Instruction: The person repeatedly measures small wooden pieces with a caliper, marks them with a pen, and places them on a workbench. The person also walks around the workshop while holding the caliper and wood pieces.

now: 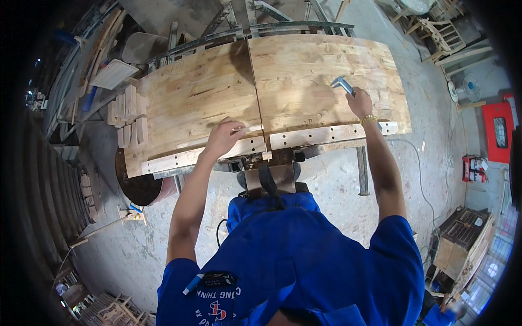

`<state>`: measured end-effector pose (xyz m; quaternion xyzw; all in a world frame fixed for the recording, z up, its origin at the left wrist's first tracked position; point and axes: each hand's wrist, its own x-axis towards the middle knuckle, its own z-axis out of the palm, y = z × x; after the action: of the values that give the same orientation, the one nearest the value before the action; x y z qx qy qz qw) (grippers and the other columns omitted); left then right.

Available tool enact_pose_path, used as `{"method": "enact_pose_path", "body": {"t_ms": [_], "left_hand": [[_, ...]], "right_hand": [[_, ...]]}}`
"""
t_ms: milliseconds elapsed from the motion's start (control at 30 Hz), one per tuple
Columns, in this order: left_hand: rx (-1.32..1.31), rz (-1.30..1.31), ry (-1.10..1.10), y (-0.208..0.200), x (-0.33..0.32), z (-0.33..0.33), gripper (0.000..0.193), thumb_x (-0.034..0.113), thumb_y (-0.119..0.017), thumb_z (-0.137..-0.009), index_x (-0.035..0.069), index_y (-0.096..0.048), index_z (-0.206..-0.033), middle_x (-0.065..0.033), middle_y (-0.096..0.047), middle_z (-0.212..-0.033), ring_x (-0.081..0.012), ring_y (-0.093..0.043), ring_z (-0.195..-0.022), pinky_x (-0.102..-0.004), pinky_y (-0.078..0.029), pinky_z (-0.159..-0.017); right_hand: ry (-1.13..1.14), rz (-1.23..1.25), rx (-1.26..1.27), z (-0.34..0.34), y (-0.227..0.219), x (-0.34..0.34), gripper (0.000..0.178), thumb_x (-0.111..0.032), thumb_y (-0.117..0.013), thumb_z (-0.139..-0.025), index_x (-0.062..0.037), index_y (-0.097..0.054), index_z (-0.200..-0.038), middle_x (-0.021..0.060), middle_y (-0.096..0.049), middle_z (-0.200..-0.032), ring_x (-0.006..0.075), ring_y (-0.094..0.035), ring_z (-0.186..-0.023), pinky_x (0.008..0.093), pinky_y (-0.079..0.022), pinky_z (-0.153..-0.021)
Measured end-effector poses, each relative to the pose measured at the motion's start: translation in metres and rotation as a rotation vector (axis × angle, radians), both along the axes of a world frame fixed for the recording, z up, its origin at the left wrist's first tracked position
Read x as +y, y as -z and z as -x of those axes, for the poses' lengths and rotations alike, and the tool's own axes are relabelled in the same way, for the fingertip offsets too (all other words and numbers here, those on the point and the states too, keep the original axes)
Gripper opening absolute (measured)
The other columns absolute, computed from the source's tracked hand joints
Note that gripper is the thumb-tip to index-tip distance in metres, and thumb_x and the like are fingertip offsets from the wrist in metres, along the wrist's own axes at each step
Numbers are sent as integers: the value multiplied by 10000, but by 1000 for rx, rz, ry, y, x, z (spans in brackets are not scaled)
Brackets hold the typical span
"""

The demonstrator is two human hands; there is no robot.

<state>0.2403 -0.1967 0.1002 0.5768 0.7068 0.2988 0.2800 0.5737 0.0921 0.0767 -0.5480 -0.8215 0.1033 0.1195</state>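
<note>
My left hand (222, 137) is closed around a slim pale wooden stick (252, 129), its end near the seam between two wooden boards. Out over the right board (326, 65), my right hand (360, 103) grips a silver metal caliper (342, 84), jaws toward the far left. Along the near edge lie two light wooden strips with dark holes: the left strip (190, 158) sits below my left hand, and the right strip (321, 135) runs beneath my right forearm. A small wooden block (267, 156) is at the gap between the strips. The left board (185, 98) reaches away to the left.
Short wooden blocks (130, 108) are stacked at the left board's outer edge. Metal framing (206, 41) stands beyond the boards. A round dark-topped drum (136, 179) is at the near left. On the right are a red cabinet (495, 133), a fan (471, 86) and a floor cable (421, 185).
</note>
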Motion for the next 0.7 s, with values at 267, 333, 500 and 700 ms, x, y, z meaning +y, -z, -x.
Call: {"method": "enact_pose_path", "body": {"t_ms": [267, 333, 500, 700], "left_hand": [[51, 177, -16, 82, -10, 14, 228, 257, -619, -771, 115, -688, -937, -101, -639, -939, -283, -573, -904, -357, -449, -798], [88, 274, -61, 85, -8, 6, 238, 283, -607, -769, 142, -695, -939, -98, -632, -983, -294, -549, -956, -388, -431, -836], [213, 242, -127, 72, -16, -7, 231, 309, -565, -809, 188, -703, -949, -71, -616, -1019, -276, -511, -1001, -437, -392, -828], [352, 73, -45, 81, -24, -1, 247, 330, -543, -839, 190, -697, -970, -41, -577, -911, -252, -519, -925, -416, -392, -772]], "right_hand": [[-39, 71, 62, 1, 41, 6, 290, -277, -615, -770, -97, -599, -997, 181, -594, -966, 375, -554, -913, 452, -452, -793], [-32, 45, 25, -6, 48, 4, 301, -280, -622, -767, -114, -599, -1016, 159, -582, -1025, 367, -536, -961, 469, -444, -816], [51, -65, -57, -2, 44, -11, 410, -281, -647, -760, -135, -571, -1136, 120, -529, -1168, 344, -496, -1056, 496, -427, -825], [-95, -45, 372, 30, 10, -60, 389, -167, -657, -764, -82, -576, -1134, 126, -581, -1096, 295, -553, -991, 411, -448, -820]]}}
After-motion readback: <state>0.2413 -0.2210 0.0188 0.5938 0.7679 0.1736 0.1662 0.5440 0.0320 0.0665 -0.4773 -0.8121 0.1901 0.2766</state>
